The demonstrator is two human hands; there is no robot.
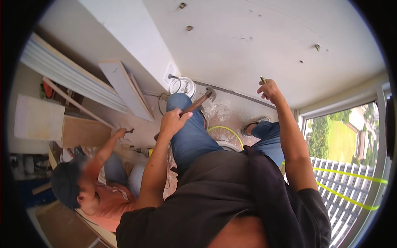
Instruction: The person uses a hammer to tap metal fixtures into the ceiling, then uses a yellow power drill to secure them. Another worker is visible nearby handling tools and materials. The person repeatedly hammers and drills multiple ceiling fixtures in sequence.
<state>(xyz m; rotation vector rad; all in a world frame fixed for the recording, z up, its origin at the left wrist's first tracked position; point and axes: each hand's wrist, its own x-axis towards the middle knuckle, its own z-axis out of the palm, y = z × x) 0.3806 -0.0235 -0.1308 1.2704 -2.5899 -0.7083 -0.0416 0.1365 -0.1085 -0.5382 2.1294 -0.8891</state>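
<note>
My left hand [174, 120] is closed round the wooden handle of a claw hammer [200, 101], above my left knee. The hammer's metal head points up and away to the right. Held up close to the white wall, my right hand [269, 90] pinches a small greenish-brown piece [263, 79] between thumb and fingers; its exact kind is too small to tell. Several similar-looking stubs stick out of the wall, among them one stub [317, 47] at the upper right and another stub [189, 28] at the upper left.
A white bucket [188, 86] stands in the corner below a wall socket [169, 73]. At left, another person [111, 188] in an orange top crouches, holding a small tool. Boards [126, 89] lean behind them. A window [341, 136] and yellow-green strap [351, 175] are at right.
</note>
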